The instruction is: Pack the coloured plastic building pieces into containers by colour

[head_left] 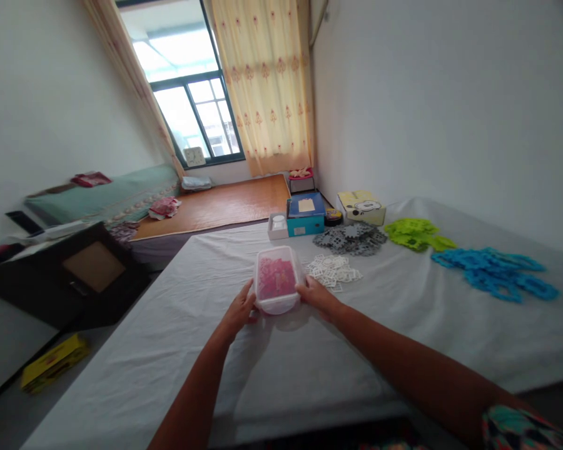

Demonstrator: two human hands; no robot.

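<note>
A clear plastic container (278,305) with a lid on top holds a heap of small pink pieces, seen through the lid. My left hand (240,307) grips its left side near the front corner. On the opposite side my right hand (319,296) holds the right edge, thumb toward the lid. The container is over the white cloth (206,350); whether its base touches the cloth I cannot tell. Just beyond my right hand lies a spread of white square frame pieces (334,270).
Farther back are piles of grey pieces (349,239), lime green pieces (417,234) and blue pieces (495,272). Behind them stand a blue box (306,215), a small white box (278,234) and a yellow box (362,207). A wall runs along the right.
</note>
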